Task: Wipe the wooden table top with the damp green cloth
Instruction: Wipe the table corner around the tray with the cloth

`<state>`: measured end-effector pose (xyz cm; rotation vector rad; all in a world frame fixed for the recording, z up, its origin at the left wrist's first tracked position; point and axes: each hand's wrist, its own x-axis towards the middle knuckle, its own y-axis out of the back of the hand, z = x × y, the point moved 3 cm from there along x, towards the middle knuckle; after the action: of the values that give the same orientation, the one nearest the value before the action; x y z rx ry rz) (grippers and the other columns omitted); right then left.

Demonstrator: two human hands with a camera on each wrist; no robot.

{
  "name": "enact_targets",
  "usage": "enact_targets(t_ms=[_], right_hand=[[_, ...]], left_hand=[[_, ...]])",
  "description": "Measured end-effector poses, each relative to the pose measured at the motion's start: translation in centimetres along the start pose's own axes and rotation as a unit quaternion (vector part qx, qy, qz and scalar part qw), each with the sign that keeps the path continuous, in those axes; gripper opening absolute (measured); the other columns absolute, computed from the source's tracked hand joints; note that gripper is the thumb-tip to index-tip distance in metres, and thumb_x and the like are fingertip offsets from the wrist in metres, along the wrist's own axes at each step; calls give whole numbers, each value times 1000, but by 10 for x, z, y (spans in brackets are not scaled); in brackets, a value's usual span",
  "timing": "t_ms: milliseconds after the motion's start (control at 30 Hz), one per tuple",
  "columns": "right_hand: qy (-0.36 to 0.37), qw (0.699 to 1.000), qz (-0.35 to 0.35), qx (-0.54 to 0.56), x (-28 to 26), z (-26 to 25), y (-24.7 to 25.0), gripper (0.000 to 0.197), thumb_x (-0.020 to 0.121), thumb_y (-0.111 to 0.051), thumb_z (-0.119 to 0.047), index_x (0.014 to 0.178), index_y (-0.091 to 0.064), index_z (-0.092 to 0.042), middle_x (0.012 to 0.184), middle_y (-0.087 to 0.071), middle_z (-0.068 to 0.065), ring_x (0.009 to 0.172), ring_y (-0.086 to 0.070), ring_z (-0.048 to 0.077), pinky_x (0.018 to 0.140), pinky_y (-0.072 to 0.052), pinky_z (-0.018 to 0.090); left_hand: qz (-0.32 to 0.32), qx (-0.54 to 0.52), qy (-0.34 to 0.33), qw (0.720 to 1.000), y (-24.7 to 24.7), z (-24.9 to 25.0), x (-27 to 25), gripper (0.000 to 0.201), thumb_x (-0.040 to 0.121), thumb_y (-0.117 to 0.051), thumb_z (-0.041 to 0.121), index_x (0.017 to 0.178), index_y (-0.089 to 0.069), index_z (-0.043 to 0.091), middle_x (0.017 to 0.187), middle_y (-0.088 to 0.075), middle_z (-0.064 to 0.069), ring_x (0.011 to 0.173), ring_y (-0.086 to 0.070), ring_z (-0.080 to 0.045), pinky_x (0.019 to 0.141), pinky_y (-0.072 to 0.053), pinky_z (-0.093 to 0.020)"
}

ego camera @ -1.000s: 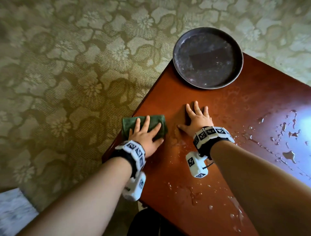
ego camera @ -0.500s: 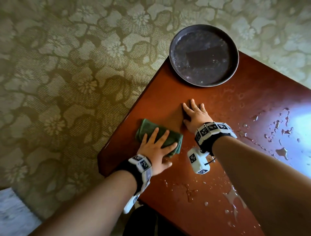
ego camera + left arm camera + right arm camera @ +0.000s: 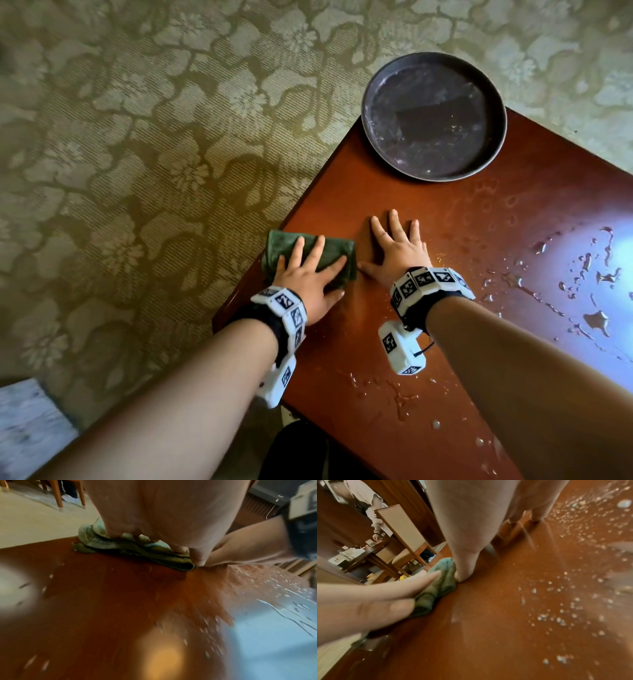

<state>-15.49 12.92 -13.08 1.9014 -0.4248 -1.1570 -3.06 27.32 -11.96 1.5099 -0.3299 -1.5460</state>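
the folded damp green cloth (image 3: 310, 257) lies at the left edge of the glossy reddish-brown wooden table top (image 3: 445, 342), pressed flat under the left hand (image 3: 308, 279), whose fingers are straight and spread. just to its right, the right hand (image 3: 399, 250) rests palm down on the bare wood, fingers splayed, holding nothing. water droplets (image 3: 589, 274) bead on the right side, and a round dark metal tray (image 3: 433, 114) sits at the far corner.

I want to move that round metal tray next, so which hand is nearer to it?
Right. The right hand lies flat on the table just below the tray; the left hand presses the green cloth, farther off by the table edge.
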Motion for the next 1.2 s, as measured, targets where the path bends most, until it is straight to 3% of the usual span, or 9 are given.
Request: enact_targets(t_ms=[167, 300, 433, 533, 667, 967, 1200], right_hand=[[-8, 1000, -6, -1, 2, -1, 1, 93, 77, -58, -63, 143, 6, -47, 154, 18, -12, 141, 14, 33, 114, -11, 51], [-24, 999, -24, -3, 3, -3, 3, 95, 75, -60, -63, 143, 5, -48, 154, 17, -13, 141, 13, 32, 114, -13, 51], [-48, 999, -12, 11, 0, -13, 8, 91, 76, -61, -59, 144, -1, -47, 154, 17, -13, 142, 12, 31, 113, -14, 54], [-27, 999, 29, 11, -8, -24, 1, 85, 79, -58, -59, 143, -2, -47, 154, 18, -12, 142, 13, 31, 113, -10, 54], [-14, 1000, 0, 15, -18, -30, -18, 86, 80, -54, -62, 143, 3, -48, 154, 17, -13, 141, 14, 32, 114, -8, 54], [-11, 1000, 16, 4, -25, -24, -21, 84, 82, -51, -63, 143, 4, -48, 154, 19, -12, 142, 14, 29, 115, -7, 51], [-10, 1000, 0, 5, -21, -24, -20, 86, 81, -54, -62, 143, 3, -48, 154, 18, -11, 141, 14, 31, 113, -8, 53]], left_hand=[[-2, 15, -24, 1000, 15, -8, 13, 64, 96, -34, 64, 151, -5, 52, 161, 25, 5, 147, 24, -32, 119, 1, -59], [4, 42, -47, 998, -6, -22, -18, 65, 95, -35, 65, 151, -5, 53, 161, 25, 6, 147, 24, -31, 119, -1, -59], [-28, 29, -33, 999, -35, -31, -53, 67, 94, -34, 68, 150, 0, 54, 161, 25, 8, 146, 27, -29, 119, 5, -56], [-42, 10, -30, 999, -53, -28, -75, 67, 94, -36, 68, 150, -4, 54, 161, 23, 8, 146, 26, -29, 119, 8, -56], [-55, 10, -34, 998, -70, -24, -96, 66, 94, -37, 66, 150, -5, 54, 162, 23, 8, 147, 25, -29, 118, 9, -55], [-20, -31, 33, 999, -33, -28, -55, 63, 96, -31, 65, 152, -3, 52, 161, 26, 8, 147, 23, -30, 118, -3, -58], [-32, -43, 43, 998, -7, -28, -24, 69, 93, -35, 70, 151, -3, 52, 160, 27, 6, 146, 24, -33, 117, -2, -59]])
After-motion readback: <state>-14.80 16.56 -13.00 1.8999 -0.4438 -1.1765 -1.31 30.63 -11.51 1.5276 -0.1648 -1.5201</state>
